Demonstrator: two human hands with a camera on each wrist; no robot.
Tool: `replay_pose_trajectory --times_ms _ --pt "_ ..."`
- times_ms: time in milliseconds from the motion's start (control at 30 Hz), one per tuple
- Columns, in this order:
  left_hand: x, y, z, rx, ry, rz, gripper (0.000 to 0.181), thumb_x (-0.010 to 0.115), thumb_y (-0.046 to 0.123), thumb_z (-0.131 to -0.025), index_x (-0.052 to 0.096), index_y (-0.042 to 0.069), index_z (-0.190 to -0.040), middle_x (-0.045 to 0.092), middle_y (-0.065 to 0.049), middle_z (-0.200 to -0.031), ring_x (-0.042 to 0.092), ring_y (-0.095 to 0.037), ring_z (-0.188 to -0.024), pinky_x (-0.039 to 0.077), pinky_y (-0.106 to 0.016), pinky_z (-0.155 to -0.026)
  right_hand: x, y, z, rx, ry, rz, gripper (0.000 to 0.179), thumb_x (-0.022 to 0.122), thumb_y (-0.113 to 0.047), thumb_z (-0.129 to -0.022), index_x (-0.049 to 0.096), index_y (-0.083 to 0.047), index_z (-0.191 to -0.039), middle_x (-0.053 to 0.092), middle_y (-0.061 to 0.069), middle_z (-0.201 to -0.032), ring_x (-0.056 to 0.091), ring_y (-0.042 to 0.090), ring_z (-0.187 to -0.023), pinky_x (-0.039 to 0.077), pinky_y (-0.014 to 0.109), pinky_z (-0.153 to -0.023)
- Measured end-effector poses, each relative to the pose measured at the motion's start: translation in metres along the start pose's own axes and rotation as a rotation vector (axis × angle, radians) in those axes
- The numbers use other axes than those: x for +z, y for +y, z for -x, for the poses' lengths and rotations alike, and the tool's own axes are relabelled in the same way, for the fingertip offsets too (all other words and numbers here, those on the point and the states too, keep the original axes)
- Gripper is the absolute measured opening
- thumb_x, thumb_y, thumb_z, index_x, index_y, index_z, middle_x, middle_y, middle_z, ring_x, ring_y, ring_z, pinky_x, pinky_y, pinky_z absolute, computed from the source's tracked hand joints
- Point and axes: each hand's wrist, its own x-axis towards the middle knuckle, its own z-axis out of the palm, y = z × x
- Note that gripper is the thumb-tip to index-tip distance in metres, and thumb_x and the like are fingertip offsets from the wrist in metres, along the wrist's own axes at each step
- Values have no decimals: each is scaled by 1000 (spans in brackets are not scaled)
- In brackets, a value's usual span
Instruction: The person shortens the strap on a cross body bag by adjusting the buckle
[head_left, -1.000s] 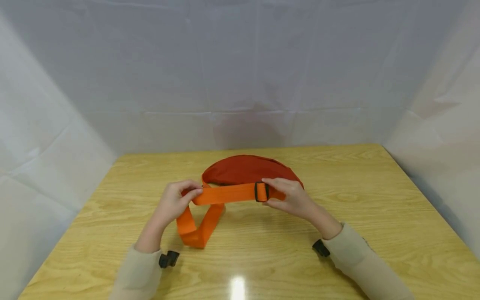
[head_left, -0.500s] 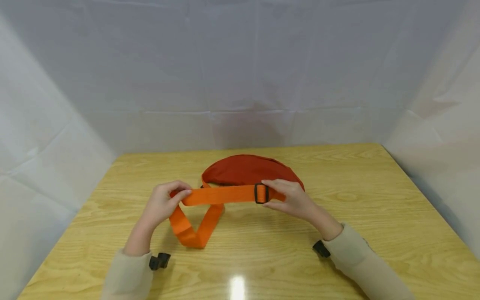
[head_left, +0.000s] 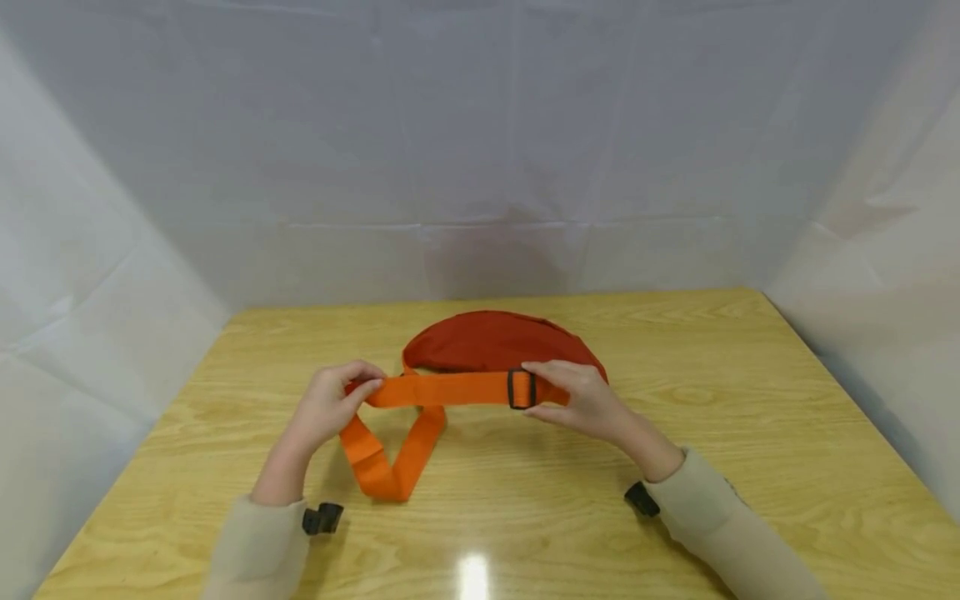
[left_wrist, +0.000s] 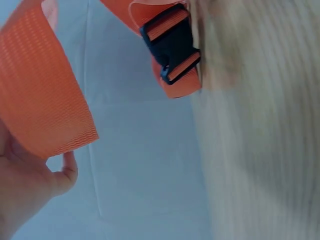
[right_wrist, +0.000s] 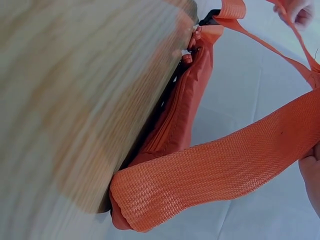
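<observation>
A red waist bag (head_left: 502,340) lies on the table with its curved side away from me. Its orange strap (head_left: 450,389) is stretched level in front of it, between my two hands. My left hand (head_left: 326,408) pinches the strap between thumb and fingers, and a loop of it hangs below in a V. At the other end, my right hand (head_left: 588,402) holds the strap by the black slider buckle (head_left: 512,389), thumb below and fingers above. A black side-release buckle (left_wrist: 172,45) joins strap and bag in the left wrist view.
The wooden table (head_left: 750,400) extends on all sides of the bag. White sheeting (head_left: 480,150) hangs behind it and along both sides. Black wrist mounts (head_left: 322,518) stick out from both beige sleeves (head_left: 258,533).
My left hand has moved left, away from the slider buckle, and the level stretch of strap has grown longer. My right hand and the bag have stayed nearly in place.
</observation>
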Motion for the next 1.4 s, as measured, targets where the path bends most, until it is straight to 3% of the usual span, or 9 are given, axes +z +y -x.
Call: replay_pose_trajectory --times_ms 400,600,833,1100,1400 --pt "14 0 0 -35 -35 -84 8 61 6 -83 64 4 -90 63 -4 -82 58 -19 -74 47 -38 -68 0 -2 0 68 -31 -13 61 82 -8 -55 58 8 -109 62 17 -98 59 25 -88 49 32 -71" --pt "16 -1 -1 -50 -20 -95 10 64 8 -82 64 2 -90 62 -4 -80 58 -20 -74 46 -37 -66 1 -1 0 60 -23 -11 60 82 -8 -56 57 8 -109 62 17 -98 59 25 -88 49 32 -71" --pt "21 3 -5 -25 7 -90 12 66 8 -79 64 0 -88 62 -6 -79 58 -22 -75 46 -41 -67 2 0 0 56 -19 -18 61 82 -7 -55 58 8 -109 62 17 -98 59 25 -87 49 32 -71" --pt "33 14 -11 52 -6 -65 14 67 14 -79 65 4 -89 63 -5 -85 59 -21 -79 48 -39 -69 2 1 0 49 -13 -19 62 82 -7 -54 57 8 -109 62 17 -98 59 25 -88 49 32 -71" --pt "50 31 -20 243 11 -68 21 72 18 -75 65 7 -92 62 -2 -88 57 -16 -82 46 -32 -73 3 0 0 51 -11 -17 61 83 -8 -54 58 7 -109 62 17 -98 59 25 -87 49 32 -70"
